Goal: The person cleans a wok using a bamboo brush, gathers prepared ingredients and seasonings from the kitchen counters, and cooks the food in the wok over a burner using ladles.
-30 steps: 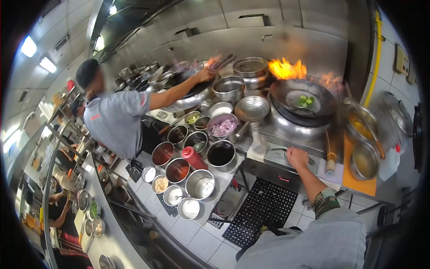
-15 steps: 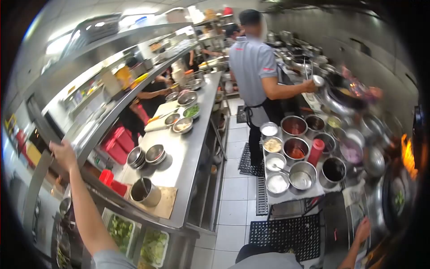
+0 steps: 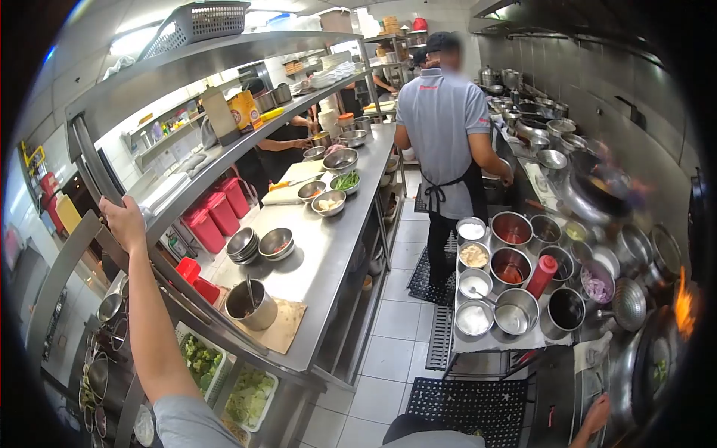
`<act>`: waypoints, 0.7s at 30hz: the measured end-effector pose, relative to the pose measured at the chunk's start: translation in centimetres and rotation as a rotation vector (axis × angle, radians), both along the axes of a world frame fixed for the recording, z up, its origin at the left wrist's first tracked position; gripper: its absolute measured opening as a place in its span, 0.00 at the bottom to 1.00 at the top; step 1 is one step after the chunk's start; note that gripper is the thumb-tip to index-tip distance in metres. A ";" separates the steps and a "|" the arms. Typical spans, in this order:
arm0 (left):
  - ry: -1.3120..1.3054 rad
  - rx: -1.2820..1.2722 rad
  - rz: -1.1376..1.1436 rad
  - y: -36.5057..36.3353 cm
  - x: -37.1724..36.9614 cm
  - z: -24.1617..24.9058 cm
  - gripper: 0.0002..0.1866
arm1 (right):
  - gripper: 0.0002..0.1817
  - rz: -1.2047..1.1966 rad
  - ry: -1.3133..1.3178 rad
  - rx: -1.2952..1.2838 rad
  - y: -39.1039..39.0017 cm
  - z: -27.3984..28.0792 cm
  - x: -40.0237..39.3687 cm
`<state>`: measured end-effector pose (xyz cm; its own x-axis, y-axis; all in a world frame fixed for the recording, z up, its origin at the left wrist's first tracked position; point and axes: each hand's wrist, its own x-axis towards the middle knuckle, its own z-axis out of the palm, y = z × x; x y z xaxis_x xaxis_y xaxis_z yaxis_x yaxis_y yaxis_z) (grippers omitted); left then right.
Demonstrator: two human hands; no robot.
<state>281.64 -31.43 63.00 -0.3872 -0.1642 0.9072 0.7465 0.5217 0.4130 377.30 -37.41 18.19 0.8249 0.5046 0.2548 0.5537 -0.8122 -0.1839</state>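
Observation:
My left hand [image 3: 123, 218] is raised at the left, its fingers curled on the metal frame [image 3: 82, 153] of the shelf unit. Low at the right edge is my right hand [image 3: 597, 414], closed and partly out of sight; what it holds, if anything, I cannot make out. Beside it lie a grey-white cloth [image 3: 592, 352] and a large dark wok [image 3: 659, 366] with a little green food in it. An orange flame [image 3: 683, 305] burns behind that wok.
A trolley bears several metal pots, a red squeeze bottle [image 3: 542, 275] and a perforated ladle [image 3: 629, 305]. A co-worker [image 3: 442, 112] stands in the aisle. Left, the steel counter [image 3: 321, 261] holds bowls and a pot [image 3: 251, 305]; vegetable trays [image 3: 250, 396] sit below. Black mats [image 3: 467, 407] cover floor tiles.
My view has shifted, moving most things lower or rightward. The co-worker has turned more away and lowered the arm that held a metal container. My left hand stays on the frame.

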 end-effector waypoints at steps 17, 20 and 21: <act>0.060 0.013 0.044 0.2 0.5 -0.1 0.27 | 0.22 0.059 -0.095 0.008 -0.3 -4.4 4.0; 0.057 0.022 0.034 0.1 0.7 -0.1 0.27 | 0.22 0.039 -0.054 -0.039 0.2 -0.5 0.8; 0.040 0.011 0.035 0.1 0.5 -0.1 0.27 | 0.22 0.037 -0.040 -0.072 0.2 0.7 -0.2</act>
<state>282.15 -31.35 62.94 -0.3446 -0.1868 0.9200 0.7440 0.5432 0.3890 377.08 -37.23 18.90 0.7951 0.5529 0.2494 0.5893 -0.8014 -0.1024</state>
